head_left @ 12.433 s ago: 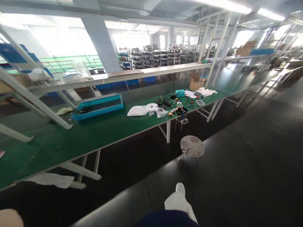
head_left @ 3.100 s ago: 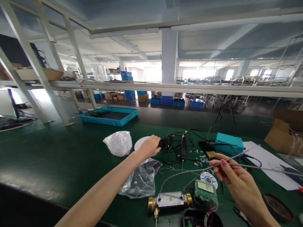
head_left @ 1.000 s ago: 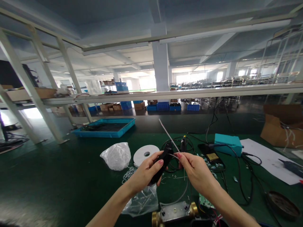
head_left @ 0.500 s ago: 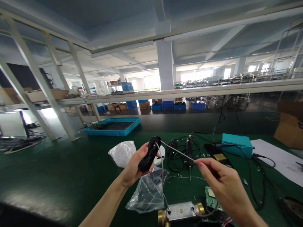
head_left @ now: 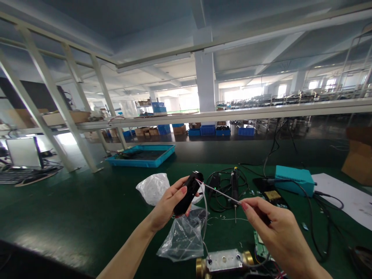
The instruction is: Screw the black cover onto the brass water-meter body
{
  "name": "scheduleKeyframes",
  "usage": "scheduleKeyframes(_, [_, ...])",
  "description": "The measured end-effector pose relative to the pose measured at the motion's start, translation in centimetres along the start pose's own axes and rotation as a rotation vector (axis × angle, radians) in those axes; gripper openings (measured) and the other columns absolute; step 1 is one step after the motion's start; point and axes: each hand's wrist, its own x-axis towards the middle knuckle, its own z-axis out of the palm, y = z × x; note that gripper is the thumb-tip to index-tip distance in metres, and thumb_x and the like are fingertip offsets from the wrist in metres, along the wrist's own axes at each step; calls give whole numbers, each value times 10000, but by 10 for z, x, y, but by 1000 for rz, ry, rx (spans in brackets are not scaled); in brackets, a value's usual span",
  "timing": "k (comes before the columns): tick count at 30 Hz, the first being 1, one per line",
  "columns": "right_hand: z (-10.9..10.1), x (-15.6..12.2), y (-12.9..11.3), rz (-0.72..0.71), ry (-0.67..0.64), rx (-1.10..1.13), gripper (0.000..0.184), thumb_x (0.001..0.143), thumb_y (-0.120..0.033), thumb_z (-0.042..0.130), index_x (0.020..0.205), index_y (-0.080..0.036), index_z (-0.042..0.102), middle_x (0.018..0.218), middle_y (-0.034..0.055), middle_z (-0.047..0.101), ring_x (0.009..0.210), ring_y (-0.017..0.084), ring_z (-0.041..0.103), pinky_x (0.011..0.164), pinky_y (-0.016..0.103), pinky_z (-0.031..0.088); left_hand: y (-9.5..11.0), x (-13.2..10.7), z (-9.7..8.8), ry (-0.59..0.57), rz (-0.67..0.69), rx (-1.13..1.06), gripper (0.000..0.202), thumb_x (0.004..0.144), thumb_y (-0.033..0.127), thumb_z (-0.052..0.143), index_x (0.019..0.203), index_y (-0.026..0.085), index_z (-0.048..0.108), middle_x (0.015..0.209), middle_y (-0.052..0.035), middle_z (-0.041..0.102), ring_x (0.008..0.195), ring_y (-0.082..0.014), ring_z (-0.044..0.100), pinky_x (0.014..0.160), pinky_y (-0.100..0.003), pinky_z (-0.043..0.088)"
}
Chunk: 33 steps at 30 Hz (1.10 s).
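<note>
My left hand (head_left: 162, 207) is wrapped round a black plastic housing (head_left: 186, 197), tilted above the bench. My right hand (head_left: 274, 223) pinches a thin grey cable (head_left: 222, 193), which runs taut to the housing's upper end, where reddish strands show. A second grey cable (head_left: 206, 213) loops down from the housing to a silver metal body with brass ends (head_left: 223, 260) at the bottom edge. Partly behind my right hand lies a green circuit board (head_left: 259, 245). Clear plastic bags lie beneath and beside my left hand, one crumpled (head_left: 154, 188), one flat (head_left: 182, 240).
A black electric screwdriver (head_left: 234, 186) lies among coiled black cables behind the held cable. To the right are a teal box (head_left: 294, 179), a white sheet (head_left: 343, 205) and a cardboard box (head_left: 359, 161). A blue tray (head_left: 151, 163) and a monitor (head_left: 24, 152) stand left.
The housing has turned in my left hand, its upper end now showing small light prongs. My right hand keeps its pinch on the cable. The whole view has shifted slightly.
</note>
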Motion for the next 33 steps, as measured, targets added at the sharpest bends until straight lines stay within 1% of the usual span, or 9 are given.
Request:
scheduleKeyframes(5, [-2, -2, -7, -28, 7, -48, 274, 876, -420, 475, 819, -221, 655, 590, -18, 577, 510, 109, 479, 499, 229, 349, 7, -3, -1, -19, -64, 79, 516, 907, 428, 504, 1349, 211, 347, 1025, -95, 588, 621, -118, 577, 514, -213, 392])
scheduleKeyframes(11, [9, 4, -9, -89, -26, -51, 255, 883, -400, 461, 836, -221, 636, 590, -15, 588, 508, 109, 494, 504, 231, 341, 19, -3, 12, -56, -79, 89, 572, 853, 451, 575, 1314, 181, 370, 1099, -111, 557, 658, -123, 556, 632, -274, 450])
scheduleKeyframes(16, [17, 10, -20, 7, -135, 42, 284, 886, -412, 436, 788, -207, 607, 564, -13, 574, 491, 110, 467, 478, 237, 305, 26, -4, 24, 11, -86, 271, 524, 845, 425, 591, 1274, 184, 411, 1100, -93, 553, 754, -153, 546, 664, -272, 455])
scheduleKeyframes(20, [22, 17, -22, 60, -166, 130, 308, 885, -435, 434, 790, -195, 602, 607, -5, 591, 534, 111, 478, 508, 232, 321, 25, -7, 33, -24, -19, 390, 503, 856, 449, 565, 1270, 198, 428, 1127, -94, 566, 801, -176, 552, 654, -260, 448])
scheduleKeyframes(24, [25, 27, -9, 97, -265, 188, 394, 869, -502, 440, 723, -171, 598, 633, 12, 595, 552, 112, 461, 502, 235, 323, 23, -9, 41, -12, 70, 487, 454, 891, 440, 505, 1282, 217, 443, 1106, -80, 590, 839, -201, 575, 689, -279, 454])
scheduleKeyframes(27, [21, 36, -5, 70, -145, 223, 386, 870, -505, 439, 844, -170, 629, 712, 23, 612, 628, 124, 502, 556, 238, 370, 28, -8, 45, 3, 82, 599, 450, 876, 451, 518, 1259, 218, 483, 1081, -76, 602, 782, -199, 582, 671, -289, 457])
scheduleKeyframes(29, [15, 45, -10, 13, -90, 226, 347, 865, -474, 461, 913, -177, 632, 794, 29, 636, 680, 129, 526, 603, 242, 399, 33, -5, 48, 7, 111, 683, 440, 862, 452, 536, 1239, 226, 511, 1106, -72, 604, 833, -220, 589, 711, -308, 462])
scheduleKeyframes(31, [9, 57, -19, -27, -148, 196, 298, 841, -436, 506, 893, -178, 646, 827, 29, 652, 690, 127, 534, 612, 242, 408, 39, -2, 51, -8, 153, 768, 434, 856, 443, 550, 1236, 234, 522, 1150, -67, 604, 943, -251, 582, 796, -338, 453])
scheduleKeyframes(33, [4, 70, -28, -8, -293, 162, 244, 803, -391, 557, 832, -172, 662, 771, 19, 652, 649, 115, 526, 581, 234, 395, 43, 1, 53, -13, 188, 870, 457, 852, 446, 558, 1260, 246, 508, 1181, -63, 603, 999, -272, 574, 839, -364, 436])
